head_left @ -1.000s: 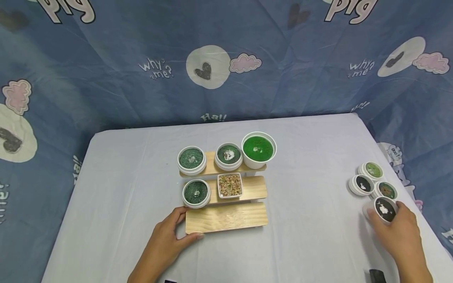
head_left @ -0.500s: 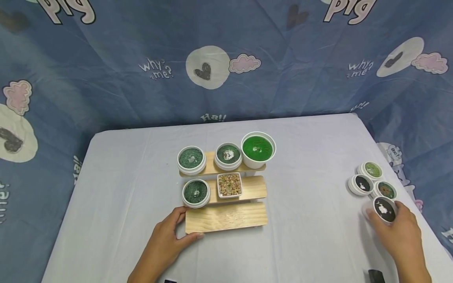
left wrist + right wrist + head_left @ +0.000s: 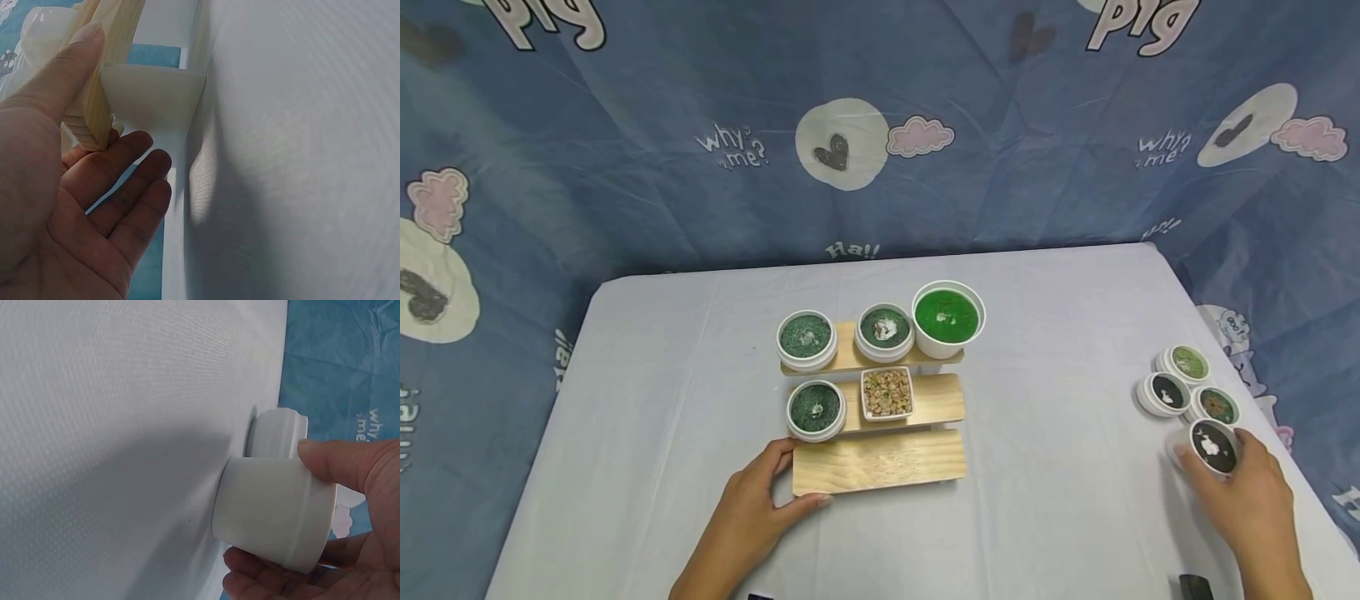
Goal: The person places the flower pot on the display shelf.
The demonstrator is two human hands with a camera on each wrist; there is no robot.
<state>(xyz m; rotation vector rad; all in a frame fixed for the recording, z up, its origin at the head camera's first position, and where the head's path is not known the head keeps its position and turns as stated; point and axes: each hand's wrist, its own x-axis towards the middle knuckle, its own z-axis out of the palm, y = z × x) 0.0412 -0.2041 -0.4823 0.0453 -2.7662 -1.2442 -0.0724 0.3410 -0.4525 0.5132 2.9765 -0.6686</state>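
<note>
On the right of the head view, my right hand (image 3: pixel 1251 500) holds a small white pot (image 3: pixel 1214 447) with a dark top and a pale patch, thumb and fingers on opposite sides. The right wrist view shows this white pot (image 3: pixel 269 512) with its base at the cloth. My left hand (image 3: pixel 760 504) pinches the left end of the lowest step of a three-tier wooden stand (image 3: pixel 880 462). In the left wrist view the thumb lies on one face of the wooden board (image 3: pixel 115 69), the index finger at its other side, the other fingers loosely bent.
Behind the held pot stand three white pots (image 3: pixel 1163 393) close together. The stand's upper steps bear green-topped pots (image 3: pixel 805 340), a taller bright-green cup (image 3: pixel 947 318) and a square dish of brown bits (image 3: pixel 887 393). A black object (image 3: pixel 1195 586) lies near the right forearm.
</note>
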